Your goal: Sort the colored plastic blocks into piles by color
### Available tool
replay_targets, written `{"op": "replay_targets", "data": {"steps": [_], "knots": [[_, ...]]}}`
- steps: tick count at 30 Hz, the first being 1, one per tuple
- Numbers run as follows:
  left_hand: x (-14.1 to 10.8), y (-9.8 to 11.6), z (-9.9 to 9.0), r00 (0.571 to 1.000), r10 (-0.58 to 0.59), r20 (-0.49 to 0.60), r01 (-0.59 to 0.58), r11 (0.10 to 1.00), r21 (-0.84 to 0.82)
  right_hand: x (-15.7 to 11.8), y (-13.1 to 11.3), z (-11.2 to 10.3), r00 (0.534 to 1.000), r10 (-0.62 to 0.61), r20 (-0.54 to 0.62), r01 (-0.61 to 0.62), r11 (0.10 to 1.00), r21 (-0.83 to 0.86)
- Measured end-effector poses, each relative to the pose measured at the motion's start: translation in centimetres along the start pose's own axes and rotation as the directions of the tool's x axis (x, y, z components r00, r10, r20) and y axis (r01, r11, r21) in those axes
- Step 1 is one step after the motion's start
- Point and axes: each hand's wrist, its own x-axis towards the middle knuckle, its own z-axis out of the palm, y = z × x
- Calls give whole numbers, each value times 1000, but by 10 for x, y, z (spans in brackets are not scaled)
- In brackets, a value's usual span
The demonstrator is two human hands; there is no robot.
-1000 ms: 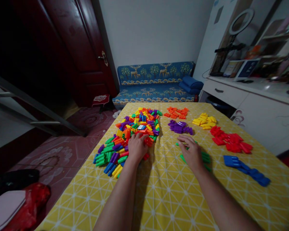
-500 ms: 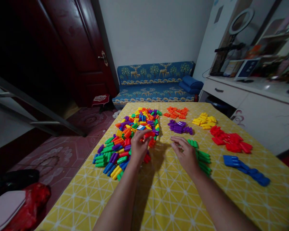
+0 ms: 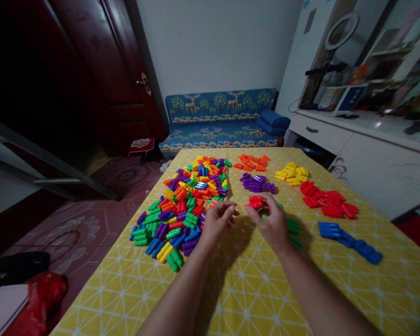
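My right hand [image 3: 271, 221] pinches a red plastic building block [image 3: 256, 202] between thumb and fingers, a little above the table. Just left of it, my left hand [image 3: 220, 219] holds nothing; its fingers are slightly curled and apart. Beyond and left of that hand spreads a large mixed heap of coloured blocks [image 3: 175, 224]. Partly hidden behind my right hand lie green blocks [image 3: 293, 226]. Farther back are a purple group [image 3: 256, 183] and an orange group [image 3: 251, 163]. Yellow blocks [image 3: 292, 174], red blocks [image 3: 331, 201] and a row of blue blocks [image 3: 350, 241] lie to the right.
A yellow patterned cloth [image 3: 247, 289] covers the table. Behind it stands a blue sofa [image 3: 219, 114] with deer on its cover. A white cabinet [image 3: 367, 163] is at the right. At the left are a dark red door [image 3: 101, 70] and a small stool [image 3: 142, 145].
The red block has passed from my left hand into my right hand. My left hand has moved right and toward me, off the mixed heap. The view has shifted slightly.
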Motion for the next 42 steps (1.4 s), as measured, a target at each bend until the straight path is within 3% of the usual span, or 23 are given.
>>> {"op": "replay_targets", "data": {"steps": [2, 4, 8, 10, 14, 16, 19, 22, 25, 28, 31, 36, 39, 42], "knots": [[1, 0, -2, 999, 12, -30, -12, 1000, 22, 14, 20, -23, 977, 2, -212, -36, 987, -157], [2, -1, -5, 998, 28, -59, -25, 998, 49, 26, 45, -51, 940, -25, -341, -113, 918, -380], [5, -2, -9, 995, 62, -81, -54, 993, 102, 34, 86, -89, 954, 114, -276, -283, 637, -717], [6, -2, -11, 993, 82, -89, -69, 988, 136, 33, 93, -93, 953, 183, -240, -301, 582, -755], [6, -5, -16, 983, 143, -112, -109, 957, 268, 34, 92, -86, 969, 153, -194, -247, 652, -717], [6, -5, -19, 975, 185, -119, -132, 925, 356, 34, 95, -84, 970, 202, -136, -239, 678, -696], [4, -3, -23, 959, 257, -119, -158, 836, 525, 34, 104, -84, 963, 249, -103, -244, 642, -727], [1, 4, -26, 927, 361, -105, -162, 635, 755, 33, 108, -81, 977, 169, -133, -211, 633, -745], [-4, 15, -28, 910, 408, -72, -98, 380, 920, 31, 99, -71, 986, 121, -119, -169, 724, -669], [-10, 30, -37, 927, 346, -144, 71, 216, 974, 26, 86, -56, 994, 99, -44, -106, 795, -598], [-17, 48, -59, 955, 221, -199, 174, 125, 977, 21, 79, -43, 997, 71, 14, -47, 782, -622], [-25, 66, -96, 998, 12, -59, 58, 63, 996, 17, 79, -35, 999, 3, 34, 21, 731, -682], [-26, 64, -97, 999, -43, -29, 30, 24, 999, 16, 78, -33, 999, -9, 40, 33, 733, -680], [-24, 59, -90, 999, -25, -34, 35, 15, 999, 16, 78, -33, 999, -8, 42, 33, 770, -637]]}}
